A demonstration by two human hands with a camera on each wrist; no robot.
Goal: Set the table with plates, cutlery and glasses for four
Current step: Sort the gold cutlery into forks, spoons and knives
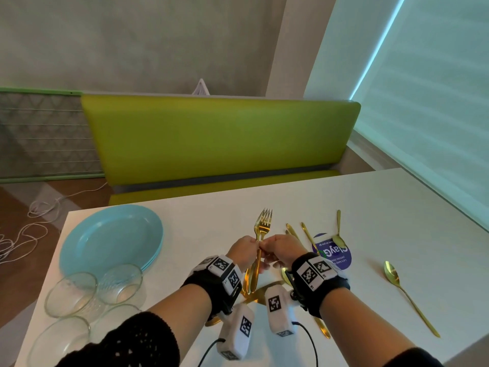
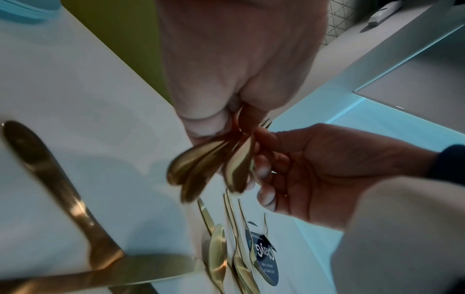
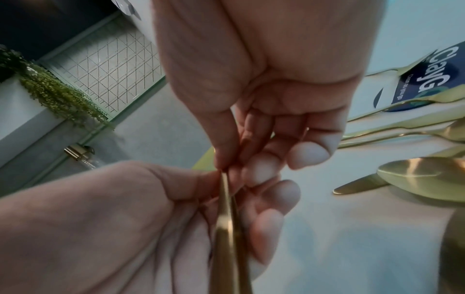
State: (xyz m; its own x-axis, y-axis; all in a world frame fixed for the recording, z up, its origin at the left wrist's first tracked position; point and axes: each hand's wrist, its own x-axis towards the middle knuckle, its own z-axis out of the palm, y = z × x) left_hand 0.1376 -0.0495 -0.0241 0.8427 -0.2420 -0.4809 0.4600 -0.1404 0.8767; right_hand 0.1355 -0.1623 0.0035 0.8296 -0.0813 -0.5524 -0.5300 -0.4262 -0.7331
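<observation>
A bunch of gold forks [image 1: 262,223] is held above the white table [image 1: 201,229], tines pointing away from me. My left hand [image 1: 248,249] grips the handles [image 2: 198,169] in a curled fist. My right hand [image 1: 270,247] pinches one fork handle [image 3: 226,228] between thumb and fingers, right against the left hand. A stack of light blue plates [image 1: 111,237] lies at the table's far left. In front of the plates stand clear glasses [image 1: 71,292], one of them [image 1: 121,282] beside the plate rim. Gold spoons [image 1: 407,295] and knives [image 1: 309,237] lie to the right.
A round blue sticker [image 1: 336,256] is on the table under some cutlery. A gold knife [image 2: 50,179] lies below my left wrist. A green bench [image 1: 217,139] runs along the far edge. Loose white cables [image 1: 23,234] lie on the floor at left. A window blind [image 1: 423,102] fills the right.
</observation>
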